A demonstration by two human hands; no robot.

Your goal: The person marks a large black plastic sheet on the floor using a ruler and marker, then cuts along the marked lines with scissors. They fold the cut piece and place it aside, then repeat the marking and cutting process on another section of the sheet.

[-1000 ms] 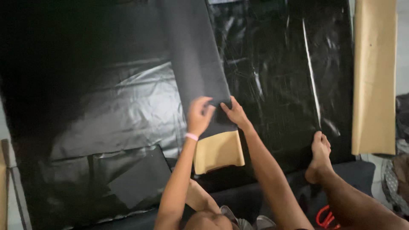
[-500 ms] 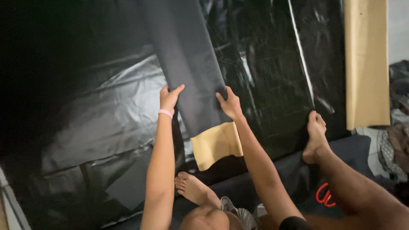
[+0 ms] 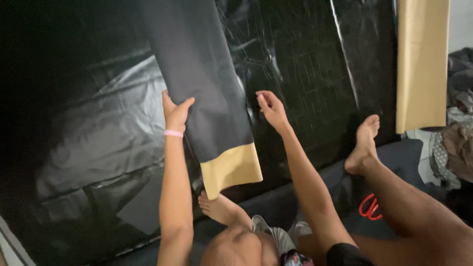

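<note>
Nearest us, red-handled scissors (image 3: 369,207) lay by our leg. Left hand (image 3: 175,111) pinched the dark fabric strip with tan end (image 3: 207,98) over the glossy black plastic sheet (image 3: 305,74); right hand (image 3: 271,108) open, off it. One-handed, strip could twist or slip. Half a second earlier both hands held it.

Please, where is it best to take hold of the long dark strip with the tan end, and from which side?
Probably the right long edge of the dark strip, just above its tan end, coming from the right. The left hand grips the left edge there, while the open right hand hangs free beside the unsupported edge.
</note>
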